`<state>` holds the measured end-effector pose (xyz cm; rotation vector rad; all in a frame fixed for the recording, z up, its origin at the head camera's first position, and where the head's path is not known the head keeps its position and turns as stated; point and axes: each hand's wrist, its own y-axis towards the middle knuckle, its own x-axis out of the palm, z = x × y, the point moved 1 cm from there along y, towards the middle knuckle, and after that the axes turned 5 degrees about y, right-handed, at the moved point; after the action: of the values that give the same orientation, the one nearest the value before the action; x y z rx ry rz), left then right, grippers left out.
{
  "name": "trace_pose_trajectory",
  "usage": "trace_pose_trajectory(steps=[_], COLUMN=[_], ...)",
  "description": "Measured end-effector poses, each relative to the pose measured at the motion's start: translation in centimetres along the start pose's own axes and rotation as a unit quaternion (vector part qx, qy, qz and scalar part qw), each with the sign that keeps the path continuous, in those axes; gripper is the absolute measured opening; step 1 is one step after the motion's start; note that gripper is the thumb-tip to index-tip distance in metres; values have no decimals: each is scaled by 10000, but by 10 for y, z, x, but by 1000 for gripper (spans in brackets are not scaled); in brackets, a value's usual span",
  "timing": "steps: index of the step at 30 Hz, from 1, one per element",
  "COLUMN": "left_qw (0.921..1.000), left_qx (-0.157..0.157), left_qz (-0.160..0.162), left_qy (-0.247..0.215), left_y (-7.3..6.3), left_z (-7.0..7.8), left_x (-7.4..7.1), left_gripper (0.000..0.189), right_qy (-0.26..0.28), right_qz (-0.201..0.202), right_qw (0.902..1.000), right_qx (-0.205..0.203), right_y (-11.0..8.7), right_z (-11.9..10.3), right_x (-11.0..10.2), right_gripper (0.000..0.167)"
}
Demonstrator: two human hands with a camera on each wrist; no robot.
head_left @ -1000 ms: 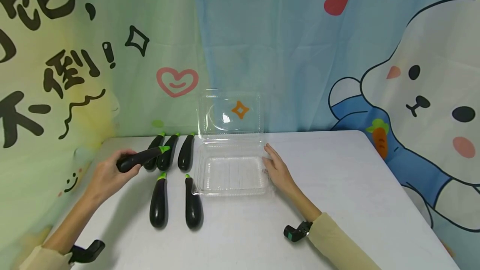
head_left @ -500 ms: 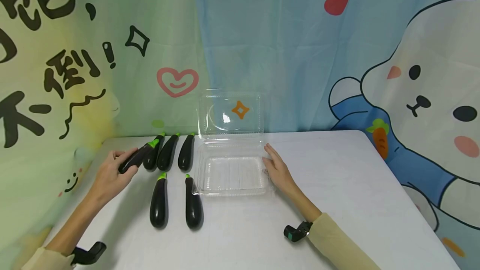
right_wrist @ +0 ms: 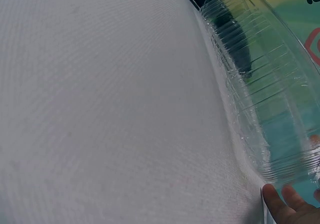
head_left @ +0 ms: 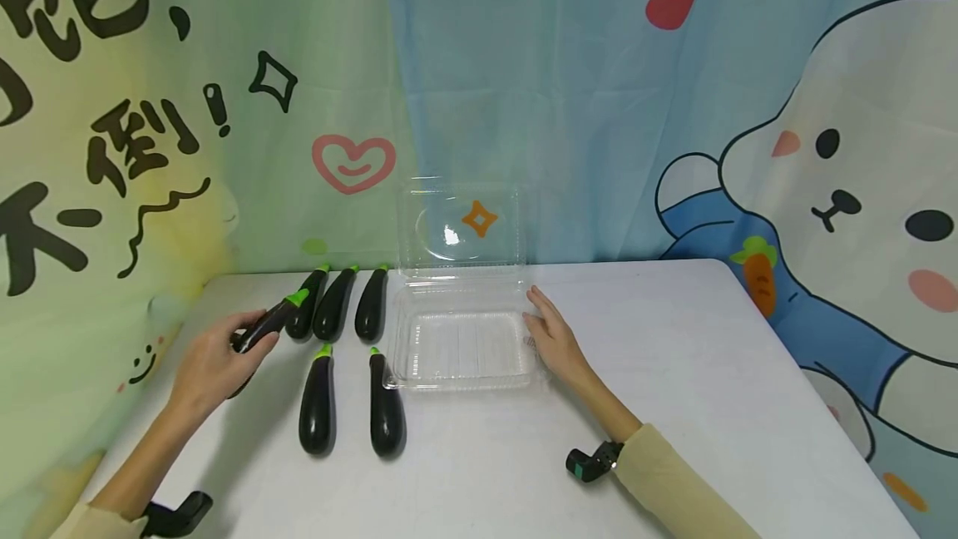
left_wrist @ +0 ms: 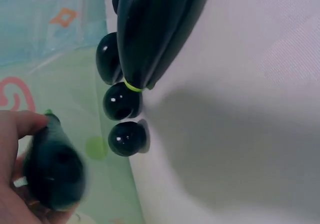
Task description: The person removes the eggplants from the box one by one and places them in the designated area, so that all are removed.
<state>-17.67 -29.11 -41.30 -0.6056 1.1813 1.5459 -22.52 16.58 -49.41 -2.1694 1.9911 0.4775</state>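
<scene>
My left hand (head_left: 213, 364) grips a dark eggplant (head_left: 271, 321) with a green stem end, held tilted above the table at the left. In the left wrist view the gripped eggplant (left_wrist: 55, 176) looks blurred, with its rounded end facing the camera. A clear plastic clamshell box (head_left: 464, 383) stands mid-table, its lid (head_left: 430, 231) raised behind it. My right hand (head_left: 557, 343) lies along the box's right side with fingers extended; whether the fingertips touch it is hard to tell. In the right wrist view the fingers (right_wrist: 277, 204) are by the box's corner.
Three eggplants lie in a back row, the nearest to the box being one eggplant (head_left: 371, 306). Two more lie in front: a left eggplant (head_left: 317, 406) and a right eggplant (head_left: 386, 406) near the box's front left corner. A printed curtain (head_left: 599, 148) hangs behind the table.
The eggplant in my left hand has turned, its green end swinging left and away from the box, and the hand has shifted slightly left. My right hand and the box have stayed put.
</scene>
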Motion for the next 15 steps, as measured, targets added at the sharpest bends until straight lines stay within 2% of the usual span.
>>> trace_pose_trajectory(steps=[4, 8, 11, 15], left_qw=[9991, 9993, 9988, 9958], left_qx=[-373, -305, -341, -667], left_qz=[-161, -143, -231, -439], left_qy=[127, 169, 255, 449], left_y=[-1, -4, -9, -17], left_z=[-1, -1, -1, -2], left_x=[-3, 0, 5, 10], left_gripper=[40, 40, 45, 50], right_qy=[58, 31, -122, -189], right_qz=[-69, -177, -134, 5], right_qw=[9999, 9997, 9998, 9997], right_qx=[54, 151, 26, -149], right_y=[-5, -13, -9, -1], right_z=[-14, -35, -23, -1], right_x=[-2, -4, -3, 0], right_gripper=[50, 50, 50, 50])
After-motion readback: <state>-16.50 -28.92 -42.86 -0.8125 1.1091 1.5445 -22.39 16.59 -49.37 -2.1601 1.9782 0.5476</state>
